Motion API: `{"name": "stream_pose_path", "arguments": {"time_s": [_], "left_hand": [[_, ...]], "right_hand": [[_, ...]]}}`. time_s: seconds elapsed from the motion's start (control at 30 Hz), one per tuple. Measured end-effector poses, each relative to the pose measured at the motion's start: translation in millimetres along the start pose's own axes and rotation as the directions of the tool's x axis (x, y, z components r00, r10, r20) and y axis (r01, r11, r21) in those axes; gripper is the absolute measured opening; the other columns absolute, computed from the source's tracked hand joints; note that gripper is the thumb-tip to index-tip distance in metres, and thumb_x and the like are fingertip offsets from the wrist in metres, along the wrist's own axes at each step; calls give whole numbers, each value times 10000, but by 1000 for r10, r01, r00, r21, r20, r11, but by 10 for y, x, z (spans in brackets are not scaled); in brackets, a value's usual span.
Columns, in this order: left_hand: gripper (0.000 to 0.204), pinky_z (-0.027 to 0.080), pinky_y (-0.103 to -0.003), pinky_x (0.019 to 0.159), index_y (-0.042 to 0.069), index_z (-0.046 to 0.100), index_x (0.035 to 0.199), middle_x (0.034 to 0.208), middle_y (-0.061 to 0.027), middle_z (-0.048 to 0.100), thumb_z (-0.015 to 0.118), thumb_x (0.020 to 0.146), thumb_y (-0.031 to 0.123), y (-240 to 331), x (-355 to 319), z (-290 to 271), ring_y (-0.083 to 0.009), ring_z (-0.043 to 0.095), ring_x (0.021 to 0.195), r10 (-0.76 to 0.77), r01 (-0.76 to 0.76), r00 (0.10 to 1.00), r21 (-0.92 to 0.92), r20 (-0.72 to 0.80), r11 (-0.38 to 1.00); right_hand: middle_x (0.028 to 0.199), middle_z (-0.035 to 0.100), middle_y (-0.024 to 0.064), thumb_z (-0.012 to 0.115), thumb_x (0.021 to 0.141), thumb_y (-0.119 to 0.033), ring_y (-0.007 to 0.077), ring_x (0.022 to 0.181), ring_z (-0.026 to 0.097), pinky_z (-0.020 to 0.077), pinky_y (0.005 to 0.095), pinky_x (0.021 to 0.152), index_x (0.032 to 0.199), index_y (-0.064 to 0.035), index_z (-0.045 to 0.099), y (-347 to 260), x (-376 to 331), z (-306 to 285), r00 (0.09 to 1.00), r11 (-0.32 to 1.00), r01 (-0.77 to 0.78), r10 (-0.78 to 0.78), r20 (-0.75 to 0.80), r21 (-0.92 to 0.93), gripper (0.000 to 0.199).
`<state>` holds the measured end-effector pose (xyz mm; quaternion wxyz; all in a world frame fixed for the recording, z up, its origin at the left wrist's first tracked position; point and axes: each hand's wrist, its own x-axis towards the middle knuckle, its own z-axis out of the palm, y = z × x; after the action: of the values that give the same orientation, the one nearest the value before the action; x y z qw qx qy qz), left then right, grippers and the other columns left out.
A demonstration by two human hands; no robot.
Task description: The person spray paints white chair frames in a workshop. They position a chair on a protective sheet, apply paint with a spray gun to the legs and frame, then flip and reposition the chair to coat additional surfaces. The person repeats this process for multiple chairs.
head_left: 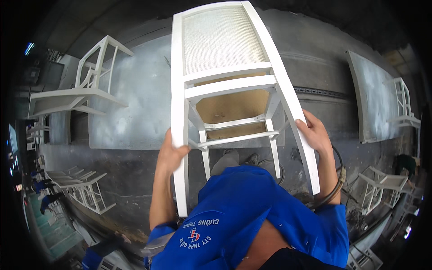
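A white chair frame (229,87) is in front of me, tipped so its back leans away and its legs point toward my body. Woven mesh (222,40) fills the backrest, and a brown board (231,108) shows inside the seat frame. My left hand (170,153) is wrapped round the left back leg, thumb on its upper face. Round the right back leg closes my right hand (314,132), higher up, with its thumb also on top. The undersides of both grips are hidden by the legs.
Behind the chair lies a large pale grey panel (130,117). White chairs stand at the left (74,98), lower left (78,180) and right (384,182). A dark hose (340,180) runs by my right forearm. People in blue (96,256) are at the lower left.
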<state>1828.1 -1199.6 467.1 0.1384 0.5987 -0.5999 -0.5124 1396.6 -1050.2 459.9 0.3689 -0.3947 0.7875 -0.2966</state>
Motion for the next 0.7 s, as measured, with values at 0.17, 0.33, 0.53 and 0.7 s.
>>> {"name": "stream_pose_path", "arguments": {"time_s": [0.17, 0.33, 0.53, 0.7], "left_hand": [[677, 476, -375, 1048, -78, 513, 1410, 1270, -232, 664, 707, 787, 103, 230, 624, -218, -318, 641, 1168, 22, -26, 998, 91, 52, 995], [662, 533, -401, 968, -131, 549, 1337, 1214, -277, 677, 741, 779, 171, 405, 1222, -351, -346, 684, 1078, -66, 53, 989, 103, 135, 993], [545, 580, -412, 788, -128, 652, 1184, 1026, -243, 711, 741, 793, 241, 549, 2035, -444, -313, 714, 861, -103, 57, 964, 189, 244, 980], [450, 606, -385, 662, -91, 668, 1125, 909, -172, 710, 749, 821, 230, 639, 2593, -415, -250, 707, 740, -162, 135, 928, 102, 336, 986]], "right_hand": [[1175, 731, 138, 697, 993, -237, 156, 1008, 680, 530, 296, 858, 1498, 14, 506, 230, -562, -516, 992, 970, 53, -24, -127, 235, 595], [1154, 726, 102, 713, 1001, -236, 141, 992, 671, 527, 284, 827, 1492, -3, 517, 525, -1164, -755, 960, 900, 118, 4, -279, 421, 578], [1129, 729, 83, 739, 990, -238, 130, 982, 676, 537, 273, 815, 1478, 5, 526, 724, -1586, -713, 942, 877, 113, 55, -331, 468, 585], [1094, 732, 74, 762, 968, -267, 134, 953, 687, 548, 269, 778, 1465, 1, 542, 755, -1856, -714, 923, 887, 133, 51, -381, 441, 606]]}}
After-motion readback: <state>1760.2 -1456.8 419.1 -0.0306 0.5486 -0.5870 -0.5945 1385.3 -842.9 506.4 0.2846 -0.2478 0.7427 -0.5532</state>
